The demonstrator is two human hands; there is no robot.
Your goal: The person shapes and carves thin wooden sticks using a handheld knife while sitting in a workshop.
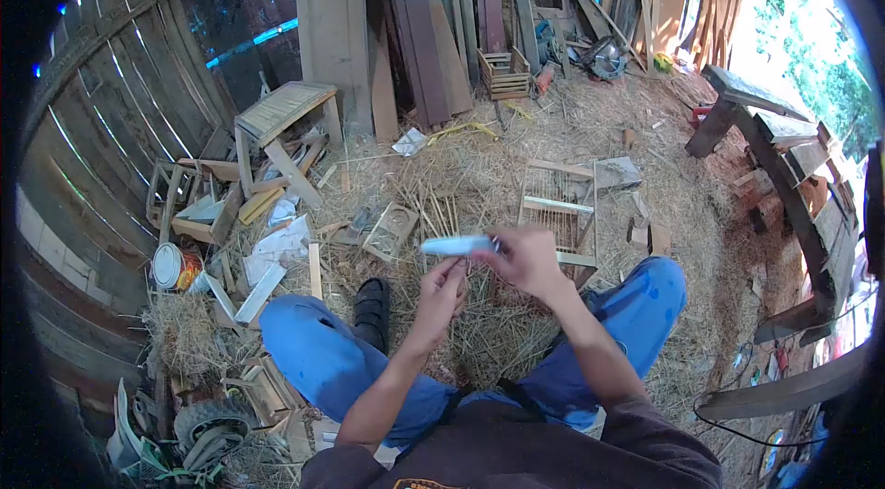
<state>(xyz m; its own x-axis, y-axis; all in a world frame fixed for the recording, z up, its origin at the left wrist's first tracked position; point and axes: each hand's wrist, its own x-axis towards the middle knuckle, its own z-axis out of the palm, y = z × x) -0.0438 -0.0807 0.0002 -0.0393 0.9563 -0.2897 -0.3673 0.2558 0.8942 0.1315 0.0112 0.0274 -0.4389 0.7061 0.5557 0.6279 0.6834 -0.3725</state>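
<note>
My right hand [527, 260] is closed round the handle end of a knife [454, 246], whose broad pale blade points left. Just below the blade is my left hand [439, 294], its fingers pinched together; whatever lies between them is too small to make out. Several thin sticks [439, 214] lie on the ground beyond the blade. Past my right hand rests a slatted wooden frame [556, 205] with thin rods across it. Nearer the left stands a small wooden frame with a round hole [391, 231].
A small wooden table [288, 111] and a paint can [173, 266] are at the left. Boards [415, 28] lean on the back wall near a small slatted crate [504, 74]. Straw and shavings cover the ground. Heavy timber [784, 157] stands along the right.
</note>
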